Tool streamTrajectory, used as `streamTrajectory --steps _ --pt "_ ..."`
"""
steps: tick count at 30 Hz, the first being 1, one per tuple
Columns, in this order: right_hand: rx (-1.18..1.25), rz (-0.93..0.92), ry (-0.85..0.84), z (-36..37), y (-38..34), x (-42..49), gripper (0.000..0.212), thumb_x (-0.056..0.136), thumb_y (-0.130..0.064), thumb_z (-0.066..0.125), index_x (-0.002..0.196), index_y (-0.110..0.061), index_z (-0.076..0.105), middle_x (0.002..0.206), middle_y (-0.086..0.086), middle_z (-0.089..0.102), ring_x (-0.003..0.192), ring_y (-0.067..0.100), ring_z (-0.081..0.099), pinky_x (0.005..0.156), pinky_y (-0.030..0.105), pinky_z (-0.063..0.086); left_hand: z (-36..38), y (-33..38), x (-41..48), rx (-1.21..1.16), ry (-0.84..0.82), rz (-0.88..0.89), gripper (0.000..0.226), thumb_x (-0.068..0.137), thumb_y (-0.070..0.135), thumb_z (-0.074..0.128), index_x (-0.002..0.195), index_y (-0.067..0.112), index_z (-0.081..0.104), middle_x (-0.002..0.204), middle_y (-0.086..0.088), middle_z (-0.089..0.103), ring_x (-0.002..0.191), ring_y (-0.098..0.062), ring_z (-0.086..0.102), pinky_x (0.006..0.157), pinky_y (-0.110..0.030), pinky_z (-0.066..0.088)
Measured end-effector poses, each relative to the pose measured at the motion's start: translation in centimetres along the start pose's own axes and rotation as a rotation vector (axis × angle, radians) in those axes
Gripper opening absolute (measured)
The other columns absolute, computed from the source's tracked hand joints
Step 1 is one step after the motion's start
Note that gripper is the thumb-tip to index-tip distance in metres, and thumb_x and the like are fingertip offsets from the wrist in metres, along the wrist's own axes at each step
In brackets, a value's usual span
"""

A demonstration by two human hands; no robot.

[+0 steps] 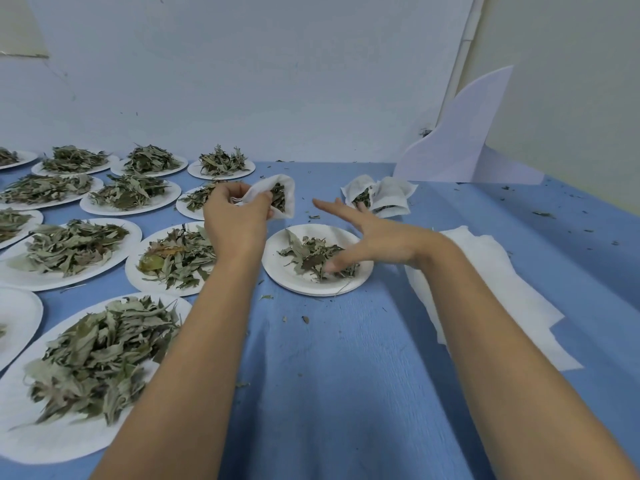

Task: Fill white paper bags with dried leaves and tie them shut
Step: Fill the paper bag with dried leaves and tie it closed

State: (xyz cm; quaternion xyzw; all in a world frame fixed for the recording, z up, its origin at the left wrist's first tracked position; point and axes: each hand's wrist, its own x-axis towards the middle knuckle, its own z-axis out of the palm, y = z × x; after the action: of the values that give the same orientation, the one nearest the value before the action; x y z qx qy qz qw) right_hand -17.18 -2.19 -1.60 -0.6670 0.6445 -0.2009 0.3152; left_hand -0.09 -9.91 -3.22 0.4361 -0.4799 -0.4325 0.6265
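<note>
My left hand (235, 216) grips a white paper bag (284, 194) by its mouth and holds it up above the table; dried leaves show inside the bag. My right hand (367, 237) hovers over a white paper plate (277, 268) with its fingers spread and straight. The thumb and lower fingers touch the small heap of dried leaves (313, 256) on that plate.
Several white plates heaped with dried leaves (100, 348) cover the left side of the blue table (346, 375). Two filled bags (379, 195) lie at the back right. A stack of flat white bags (491, 289) lies under my right forearm. A white board (464, 140) leans against the wall.
</note>
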Motion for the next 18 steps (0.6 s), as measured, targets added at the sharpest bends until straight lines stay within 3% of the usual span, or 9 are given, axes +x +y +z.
streamTrajectory --steps 3,6,9,14,18 --pt "-0.023 0.016 -0.145 -1.3 0.1 -1.0 0.100 0.073 -0.015 0.077 0.141 -0.059 0.018 0.158 -0.018 0.002 0.145 0.007 -0.002 0.118 0.040 0.009 0.0 0.0 0.0 0.028 -0.006 0.007 0.022 0.080 0.011 0.071 0.078 0.024 0.053 0.074 0.007 0.056 0.072 -0.017 0.062 0.070 -0.029 0.052" --pt "-0.039 0.036 -0.157 -0.8 0.3 -0.8 0.101 0.074 -0.006 0.075 0.142 -0.056 0.020 0.158 -0.016 0.005 0.145 0.006 0.003 0.115 0.031 0.011 0.0 0.0 -0.1 0.037 -0.014 0.002 0.021 0.080 0.011 0.072 0.082 0.022 0.054 0.075 0.006 0.058 0.071 -0.017 0.062 0.075 -0.032 0.054" --pt "-0.064 0.051 -0.147 -0.3 0.5 -0.5 0.097 0.076 -0.007 0.075 0.142 -0.054 0.022 0.159 -0.015 0.005 0.145 0.008 -0.001 0.105 0.026 0.009 0.0 0.0 -0.2 0.043 -0.013 0.002 0.021 0.080 0.011 0.071 0.081 0.022 0.054 0.078 0.004 0.059 0.075 -0.019 0.062 0.074 -0.032 0.053" --pt "-0.029 0.077 -0.135 -0.1 0.8 -0.5 0.088 0.077 -0.017 0.075 0.138 -0.058 0.027 0.159 -0.015 0.007 0.145 0.006 -0.009 0.109 0.030 0.005 0.0 -0.1 -0.3 0.034 -0.010 0.003 0.022 0.081 0.010 0.071 0.078 0.023 0.053 0.077 0.004 0.058 0.076 -0.020 0.063 0.071 -0.029 0.052" --pt "-0.032 0.086 -0.118 0.2 0.6 -0.3 0.080 0.080 -0.021 0.073 0.139 -0.055 0.030 0.159 -0.014 0.009 0.145 0.008 -0.011 0.118 0.042 -0.001 0.0 -0.1 -0.3 0.033 -0.014 0.006 0.021 0.080 0.009 0.071 0.078 0.021 0.054 0.075 0.004 0.058 0.070 -0.018 0.062 0.068 -0.026 0.052"
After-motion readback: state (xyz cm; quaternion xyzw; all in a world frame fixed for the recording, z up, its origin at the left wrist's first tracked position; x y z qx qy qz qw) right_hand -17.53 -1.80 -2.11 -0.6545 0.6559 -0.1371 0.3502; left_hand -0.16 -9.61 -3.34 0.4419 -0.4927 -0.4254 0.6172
